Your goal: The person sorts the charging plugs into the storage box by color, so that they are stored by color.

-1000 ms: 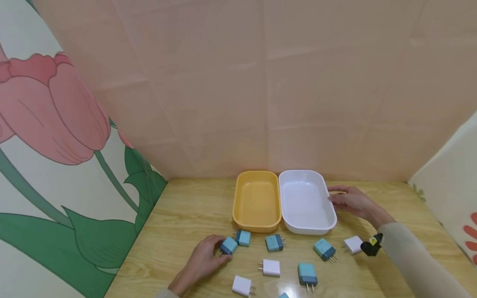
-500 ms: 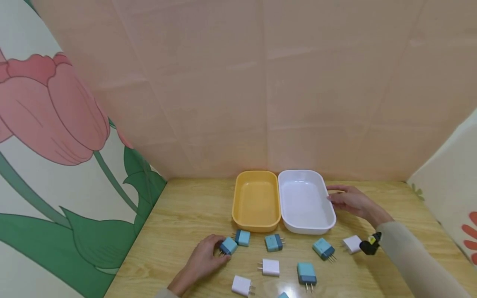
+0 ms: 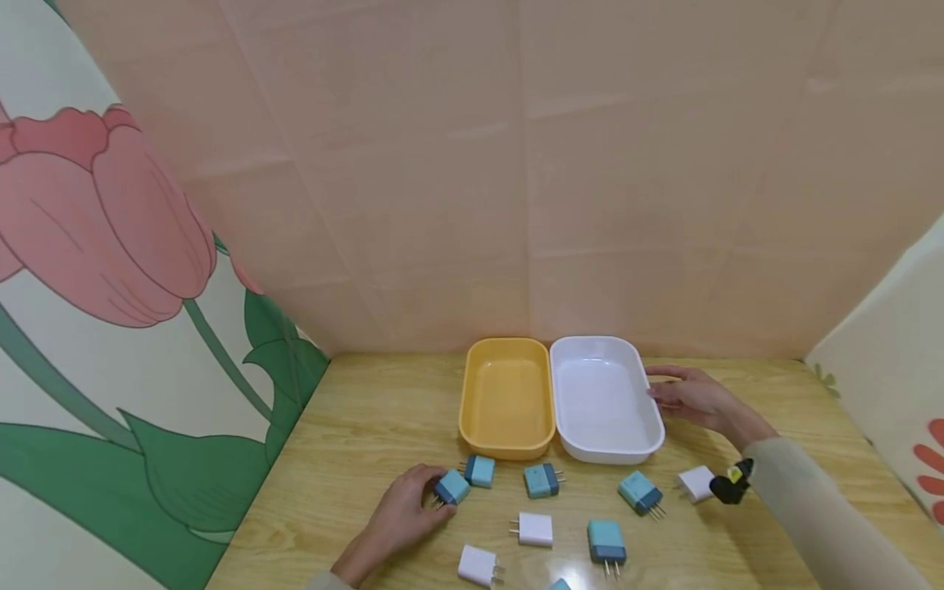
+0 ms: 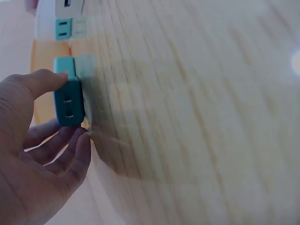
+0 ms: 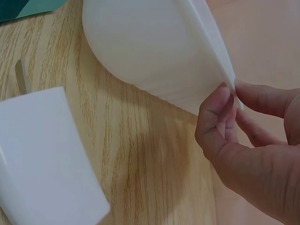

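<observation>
At the near left of the tabletop, my left hand (image 3: 406,510) holds a two-tone blue plug charger (image 3: 451,487) between thumb and fingers. Slots show in its face in the left wrist view, where the thumb (image 4: 49,82) overlaps its edge and the fingers curl below. My right hand (image 3: 704,400) pinches the right rim of a white tray (image 3: 605,401); the right wrist view has thumb and fingertips on either side of that rim (image 5: 220,61). A yellow tray (image 3: 509,401) stands against the white one. Another blue charger (image 3: 481,471) lies just beyond the held one.
Several loose chargers lie in front of the trays, among them blue ones (image 3: 542,481) (image 3: 640,493) (image 3: 607,541) and white ones (image 3: 535,529) (image 3: 478,565) (image 3: 696,483). One white charger sits below my right wrist. A beige sheet (image 3: 442,205) rises behind the wooden table (image 3: 369,410).
</observation>
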Demonstrator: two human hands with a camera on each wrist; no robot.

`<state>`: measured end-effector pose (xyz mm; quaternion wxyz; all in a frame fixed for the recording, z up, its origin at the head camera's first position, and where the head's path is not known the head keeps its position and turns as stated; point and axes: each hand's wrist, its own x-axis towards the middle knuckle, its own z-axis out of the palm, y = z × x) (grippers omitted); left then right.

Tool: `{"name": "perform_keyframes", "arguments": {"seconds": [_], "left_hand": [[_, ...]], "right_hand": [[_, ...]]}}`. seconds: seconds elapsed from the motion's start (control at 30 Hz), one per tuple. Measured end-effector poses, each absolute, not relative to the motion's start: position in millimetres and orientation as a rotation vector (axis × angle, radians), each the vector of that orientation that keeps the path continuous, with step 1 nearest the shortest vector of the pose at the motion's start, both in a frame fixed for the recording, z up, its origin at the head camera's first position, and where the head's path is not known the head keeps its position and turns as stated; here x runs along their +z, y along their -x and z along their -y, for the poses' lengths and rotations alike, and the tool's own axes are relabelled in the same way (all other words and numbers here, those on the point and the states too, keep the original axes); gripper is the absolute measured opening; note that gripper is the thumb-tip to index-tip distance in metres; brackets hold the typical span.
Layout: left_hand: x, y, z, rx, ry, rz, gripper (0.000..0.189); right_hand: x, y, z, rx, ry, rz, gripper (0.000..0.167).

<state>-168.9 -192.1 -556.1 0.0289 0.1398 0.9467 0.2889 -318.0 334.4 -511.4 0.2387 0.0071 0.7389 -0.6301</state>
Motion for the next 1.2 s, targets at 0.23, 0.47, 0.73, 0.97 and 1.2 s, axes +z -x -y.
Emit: {"name": "perform_keyframes", "arguments": {"seconds": [0.23,0.47,0.73,0.97,1.2], "left_hand": [[-557.6,168.3,194.2,0.912,-0.473,-2.925,0.055],[-557.6,169.0,195.3,0.938,-0.51,-2.915,0.052],[-555.2,167.4,193.3,0.916,-0.502,-2.929,0.051],[-555.2,166.1,192.1,0.898,-0.488,-2.964,0.052],[-549.3,166.8,194.4,1.053,-0.372,-2.829,0.055]], "right_hand": [[-509.3,317.4,-332.1,-1.736,-0.049,-2.008,0.069],[-510.2,317.6,-332.2,-1.764,-0.054,-1.989,0.069],[-509.3,315.1,-331.0,-1.746,-0.046,-2.003,0.069],[-511.9,317.7,-333.4,-1.733,-0.066,-2.019,0.069],[-512.3,318.9,-333.5,-1.733,-0.079,-2.01,0.07]]}}
